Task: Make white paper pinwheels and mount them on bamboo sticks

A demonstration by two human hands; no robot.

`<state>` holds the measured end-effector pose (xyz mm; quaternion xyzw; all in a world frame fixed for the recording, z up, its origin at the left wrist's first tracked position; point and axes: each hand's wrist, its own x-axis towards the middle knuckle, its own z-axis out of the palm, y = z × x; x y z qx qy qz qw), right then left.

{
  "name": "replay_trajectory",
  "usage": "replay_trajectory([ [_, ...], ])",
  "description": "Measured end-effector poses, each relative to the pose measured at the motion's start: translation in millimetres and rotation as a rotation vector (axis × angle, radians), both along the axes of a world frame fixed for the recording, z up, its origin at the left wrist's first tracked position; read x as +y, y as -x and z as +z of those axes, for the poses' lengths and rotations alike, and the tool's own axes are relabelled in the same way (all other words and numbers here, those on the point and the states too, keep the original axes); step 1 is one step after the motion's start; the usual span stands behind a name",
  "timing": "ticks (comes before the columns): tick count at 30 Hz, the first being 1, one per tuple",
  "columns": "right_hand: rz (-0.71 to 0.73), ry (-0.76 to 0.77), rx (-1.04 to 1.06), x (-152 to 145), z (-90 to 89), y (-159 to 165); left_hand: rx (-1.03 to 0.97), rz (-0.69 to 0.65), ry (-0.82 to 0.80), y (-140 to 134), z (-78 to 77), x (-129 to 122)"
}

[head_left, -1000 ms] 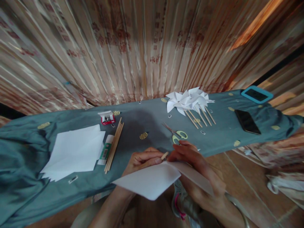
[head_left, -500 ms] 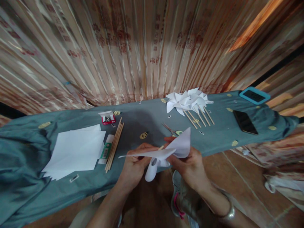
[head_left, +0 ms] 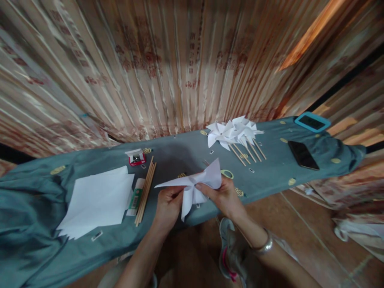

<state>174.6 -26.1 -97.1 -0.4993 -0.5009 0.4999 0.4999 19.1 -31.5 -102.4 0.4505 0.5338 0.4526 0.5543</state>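
Note:
A white paper pinwheel [head_left: 192,192] is held between my two hands over the near edge of the cloth. My left hand [head_left: 169,206] is closed at its left underside, fingertips hidden behind the paper. My right hand [head_left: 223,196] grips it from the right, the thumb pressed close to the dark pin at its centre. Whether a stick is behind the paper cannot be seen. Just beyond my right hand lie scissors [head_left: 227,174], mostly covered by the paper and hand. Left of my left hand are loose wooden sticks [head_left: 146,192] and a green-and-white glue stick [head_left: 136,197].
White paper sheets [head_left: 96,200] are stacked at the left. Behind the sticks sits an opened red box [head_left: 137,157] of small metal pins. Several pinwheels on sticks [head_left: 234,132] lie at the back right, with a black phone [head_left: 303,155] and a blue-framed device [head_left: 313,121] further right.
The pinwheel has turned from nearly edge-on to show its front. My right hand has moved left and up, its thumb now at the pinwheel's centre. The camera view has shifted slightly.

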Motion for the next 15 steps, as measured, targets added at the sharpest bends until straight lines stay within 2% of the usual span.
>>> replay_trajectory([
  [4,0.069,0.043,-0.024,11,-8.6,1,0.094,0.047,-0.005,5,-5.6,7],
  [10,0.181,0.056,-0.048,26,-14.9,1,0.153,0.032,-0.016,13,-12.4,16],
  [15,0.235,0.123,-0.052,36,-30.6,2,0.175,0.017,0.002,14,-25.6,22],
])
